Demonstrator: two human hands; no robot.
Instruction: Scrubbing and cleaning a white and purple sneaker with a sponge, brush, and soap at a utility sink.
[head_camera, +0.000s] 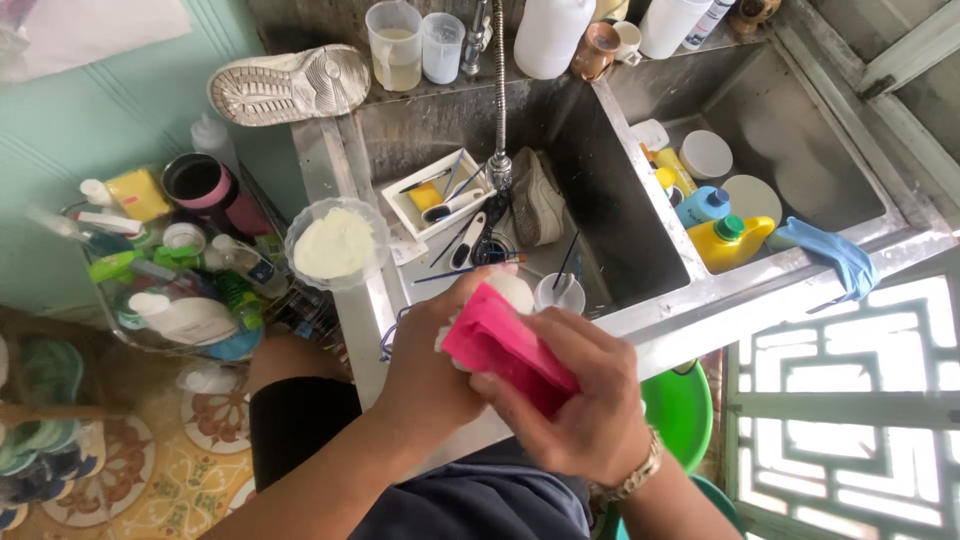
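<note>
My left hand (432, 362) grips a white shoe (514, 290), of which only the rounded tip shows above my fingers. My right hand (580, 400) presses a pink cloth (503, 345) against the shoe, fingers curled over the cloth. Both hands are held over the front rim of a steel sink (650, 315). Another shoe (536, 198) lies in the left basin under the tap hose (499, 90).
A white tray of brushes (440, 195) and a small cup (559, 294) sit in the basin. A bowl of white powder (336, 244) stands on the sink's left edge. Bottles (728, 240) fill the right basin; a blue glove (835, 255) hangs on its rim. A crowded rack (170, 270) stands left.
</note>
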